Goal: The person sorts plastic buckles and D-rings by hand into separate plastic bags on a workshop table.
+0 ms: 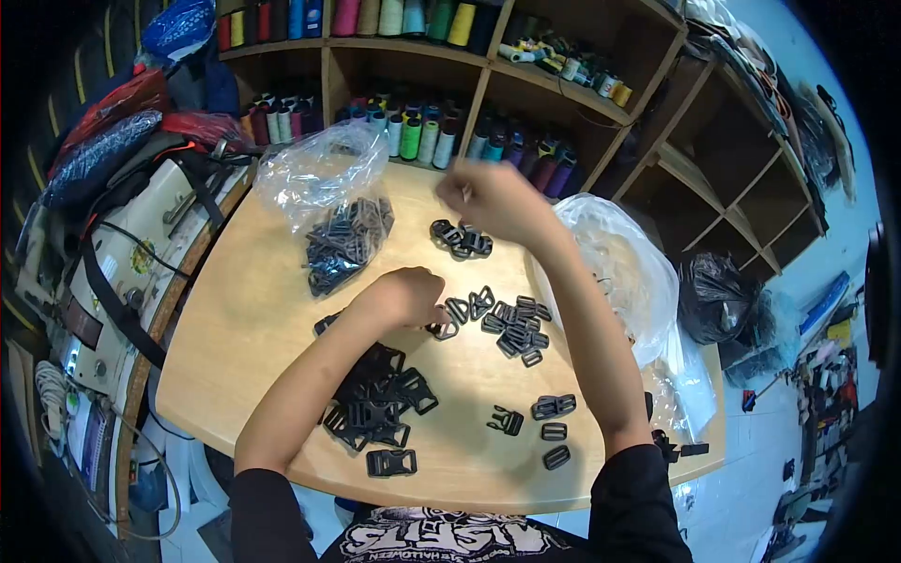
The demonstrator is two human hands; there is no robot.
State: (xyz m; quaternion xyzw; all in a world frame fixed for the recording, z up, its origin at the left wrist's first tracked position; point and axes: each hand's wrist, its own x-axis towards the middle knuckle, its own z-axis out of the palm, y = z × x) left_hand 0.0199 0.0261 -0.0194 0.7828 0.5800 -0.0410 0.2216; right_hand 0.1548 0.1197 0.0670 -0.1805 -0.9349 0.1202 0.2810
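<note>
The left hand (408,296), fingers curled, is at black plastic strap adjusters (457,311) on the wooden table (235,328); the blurred right hand (493,199), also curled, is raised near 1 cluster of black buckles (462,241). I cannot tell whether either pinches anything.

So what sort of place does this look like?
Probably a small sewing workshop: colourful thread spools line the wooden shelves, black plastic buckles lie on the table, and what looks like a sewing machine stands at the left.

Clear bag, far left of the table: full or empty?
Partly full: black plastic pieces sit in the clear bag's lower part; above them shows only crumpled see-through film.
</note>
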